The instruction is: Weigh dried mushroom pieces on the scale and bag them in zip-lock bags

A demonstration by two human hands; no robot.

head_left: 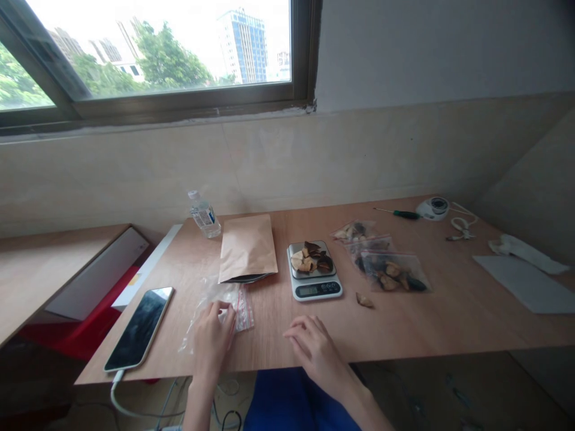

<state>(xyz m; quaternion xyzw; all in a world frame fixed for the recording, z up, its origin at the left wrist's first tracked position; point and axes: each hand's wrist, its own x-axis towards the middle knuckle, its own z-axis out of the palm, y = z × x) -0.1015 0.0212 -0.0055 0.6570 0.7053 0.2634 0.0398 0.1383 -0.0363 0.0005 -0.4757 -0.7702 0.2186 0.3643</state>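
Note:
My left hand [212,335] is over a pile of clear zip-lock bags [245,311] with red seal lines. Its fingers are closed on the edge of one bag. My right hand [317,347] hovers by the table's front edge, holding nothing, its fingers loosely bent and slightly apart. Beyond it stands a small white kitchen scale [299,291]. Dried brown and pale pieces [309,260] lie on the scale's metal plate; the digits are too dim to read. One loose dried piece [364,300] rests on the table right of the scale.
Behind the bags lies a brown kraft pouch [248,246], beside a water bottle [205,215]. Filled zip-lock bags [395,272] overlap right of the scale. A plugged-in phone [139,329] lies at left. A screwdriver [404,214], white camera [433,208] and paper [525,281] occupy the right.

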